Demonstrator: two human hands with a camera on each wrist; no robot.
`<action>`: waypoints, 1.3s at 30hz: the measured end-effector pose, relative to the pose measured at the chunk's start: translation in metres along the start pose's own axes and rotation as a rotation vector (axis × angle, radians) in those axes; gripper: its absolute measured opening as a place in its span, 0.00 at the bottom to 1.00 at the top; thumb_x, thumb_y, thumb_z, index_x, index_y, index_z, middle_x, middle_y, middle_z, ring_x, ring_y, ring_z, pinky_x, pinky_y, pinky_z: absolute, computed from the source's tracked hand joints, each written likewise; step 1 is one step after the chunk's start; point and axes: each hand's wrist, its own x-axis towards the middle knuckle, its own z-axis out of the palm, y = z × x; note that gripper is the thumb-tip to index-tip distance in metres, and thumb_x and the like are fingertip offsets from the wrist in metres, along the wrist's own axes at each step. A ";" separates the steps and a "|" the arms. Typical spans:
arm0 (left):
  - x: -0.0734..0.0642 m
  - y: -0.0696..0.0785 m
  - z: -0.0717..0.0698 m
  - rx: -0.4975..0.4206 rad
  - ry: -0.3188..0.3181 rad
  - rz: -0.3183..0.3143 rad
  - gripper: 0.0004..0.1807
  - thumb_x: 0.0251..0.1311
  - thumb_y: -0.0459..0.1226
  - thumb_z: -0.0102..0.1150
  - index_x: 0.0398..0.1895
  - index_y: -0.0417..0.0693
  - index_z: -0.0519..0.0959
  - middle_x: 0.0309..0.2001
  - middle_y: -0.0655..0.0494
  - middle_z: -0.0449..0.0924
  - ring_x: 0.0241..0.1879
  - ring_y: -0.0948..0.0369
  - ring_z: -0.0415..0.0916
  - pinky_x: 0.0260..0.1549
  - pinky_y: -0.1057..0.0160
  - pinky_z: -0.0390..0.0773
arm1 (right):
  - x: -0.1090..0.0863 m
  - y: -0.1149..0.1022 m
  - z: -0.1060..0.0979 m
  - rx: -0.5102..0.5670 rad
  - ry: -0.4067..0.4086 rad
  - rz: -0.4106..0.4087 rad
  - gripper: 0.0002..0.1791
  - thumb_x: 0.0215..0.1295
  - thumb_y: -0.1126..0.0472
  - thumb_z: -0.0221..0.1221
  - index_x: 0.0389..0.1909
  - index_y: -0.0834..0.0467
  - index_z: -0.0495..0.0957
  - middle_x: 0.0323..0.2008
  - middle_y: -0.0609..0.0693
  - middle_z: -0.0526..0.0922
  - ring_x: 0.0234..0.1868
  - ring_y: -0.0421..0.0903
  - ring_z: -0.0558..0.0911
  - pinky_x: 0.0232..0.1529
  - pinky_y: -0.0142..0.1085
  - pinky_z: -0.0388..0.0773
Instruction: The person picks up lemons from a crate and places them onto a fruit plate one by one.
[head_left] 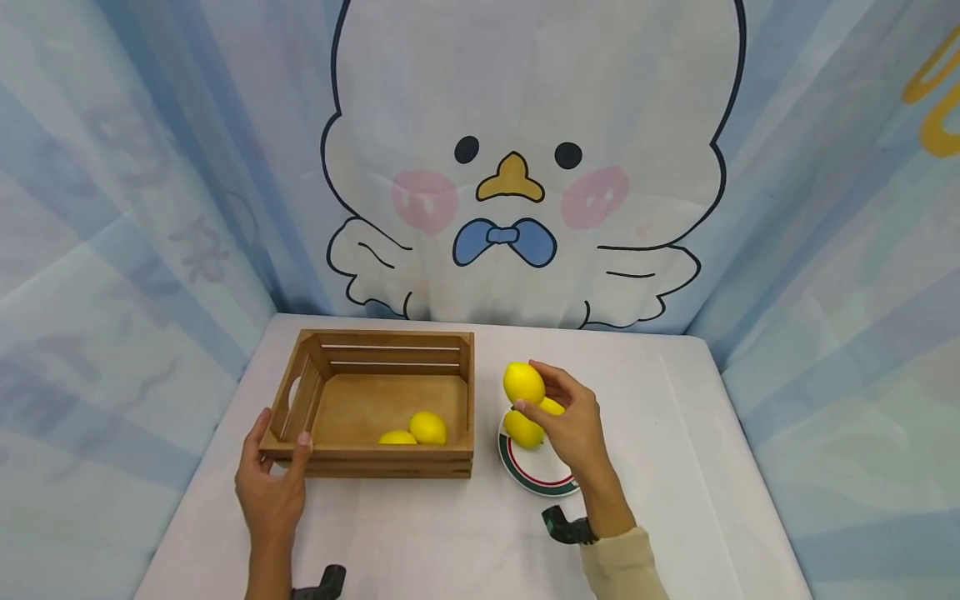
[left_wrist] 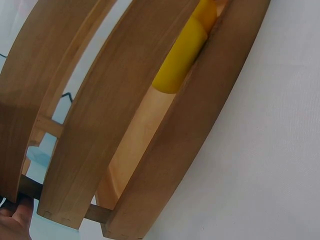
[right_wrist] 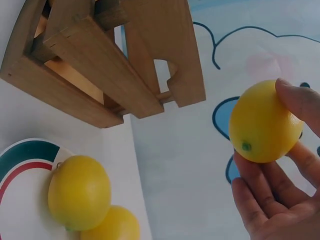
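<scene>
My right hand pinches a yellow lemon between thumb and fingers, held above a round plate with a green and red rim. On that plate lie two more lemons, partly hidden behind the hand in the head view. My left hand grips the near left corner of a slatted wooden crate, thumb at the top edge. Inside the crate, by its near wall, rest two lemons; the front slats cover part of them. In the left wrist view only a few fingertips show at the crate's end.
A white cloth covers the table. Behind it hangs a curtain printed with a white cartoon bird, and blue curtains close off both sides. The plate stands just right of the crate. Each wrist wears a small black camera.
</scene>
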 end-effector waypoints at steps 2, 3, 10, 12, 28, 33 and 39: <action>0.000 0.000 0.000 0.003 -0.001 -0.003 0.38 0.69 0.42 0.70 0.81 0.59 0.67 0.81 0.55 0.65 0.82 0.52 0.59 0.81 0.46 0.59 | -0.001 0.003 -0.001 0.000 0.007 0.007 0.31 0.65 0.61 0.75 0.68 0.51 0.80 0.63 0.51 0.84 0.60 0.53 0.83 0.70 0.55 0.77; 0.000 -0.001 0.000 0.005 -0.001 -0.004 0.38 0.69 0.42 0.70 0.81 0.60 0.67 0.81 0.56 0.65 0.82 0.52 0.59 0.81 0.47 0.59 | -0.002 0.004 -0.002 0.001 0.011 0.010 0.31 0.65 0.61 0.74 0.68 0.50 0.80 0.63 0.51 0.84 0.60 0.53 0.83 0.71 0.54 0.77; 0.000 -0.001 0.000 0.009 0.004 -0.004 0.38 0.69 0.41 0.70 0.81 0.60 0.67 0.81 0.57 0.65 0.81 0.52 0.61 0.80 0.56 0.61 | -0.005 0.014 -0.007 0.010 0.042 0.024 0.30 0.64 0.61 0.75 0.68 0.50 0.80 0.64 0.51 0.84 0.59 0.54 0.83 0.73 0.56 0.74; -0.001 0.000 0.000 0.009 0.003 -0.004 0.38 0.70 0.41 0.70 0.81 0.60 0.67 0.81 0.57 0.65 0.81 0.52 0.61 0.80 0.58 0.61 | -0.006 0.017 -0.009 0.012 0.049 0.032 0.30 0.65 0.61 0.74 0.68 0.50 0.80 0.64 0.51 0.84 0.60 0.55 0.83 0.74 0.57 0.73; -0.001 -0.002 0.001 0.011 -0.001 -0.001 0.38 0.70 0.42 0.69 0.81 0.61 0.67 0.81 0.57 0.65 0.81 0.53 0.60 0.80 0.57 0.61 | -0.020 0.032 -0.016 -0.033 0.089 0.125 0.30 0.65 0.61 0.74 0.68 0.50 0.80 0.67 0.51 0.83 0.62 0.54 0.82 0.78 0.55 0.68; 0.000 -0.001 0.002 0.011 0.001 0.005 0.38 0.69 0.42 0.70 0.81 0.60 0.68 0.81 0.57 0.66 0.82 0.54 0.60 0.80 0.59 0.61 | -0.026 0.039 -0.015 -0.030 0.087 0.147 0.30 0.64 0.62 0.74 0.67 0.49 0.81 0.67 0.50 0.83 0.61 0.54 0.83 0.73 0.57 0.74; -0.001 0.000 0.001 0.006 0.010 0.016 0.38 0.69 0.42 0.70 0.81 0.59 0.68 0.81 0.56 0.66 0.82 0.54 0.60 0.80 0.61 0.61 | -0.034 0.048 -0.012 -0.042 0.085 0.169 0.30 0.64 0.63 0.74 0.68 0.50 0.81 0.66 0.52 0.83 0.61 0.55 0.83 0.72 0.58 0.75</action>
